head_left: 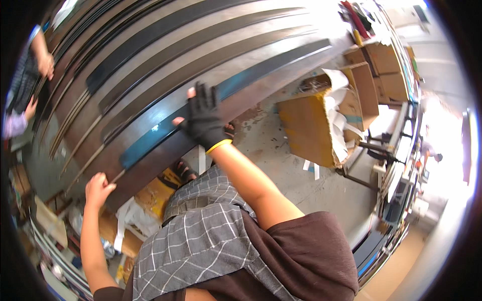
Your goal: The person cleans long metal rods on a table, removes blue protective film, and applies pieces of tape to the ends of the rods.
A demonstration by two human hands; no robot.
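Note:
My right hand (203,118) wears a black glove with a yellow cuff, its thumb and one fingertip bare. It lies with fingers stretched out across a long, glossy dark-blue strip (153,129) near the table's close edge. A thin rod (118,176) sticks out of the strip's left end. Around that rod's end my bare left hand (99,190) is closed, just off the table edge. Several more long dark strips (145,75) lie side by side farther back, with thin rods (83,143) jutting from their left ends.
The strips rest on a brown table (246,104). At the far left another person's hand (46,65) is by the rods. An open cardboard box (309,130) with white sheeting stands on the floor to the right, near a metal rack (359,178). More cartons (389,65) are stacked behind.

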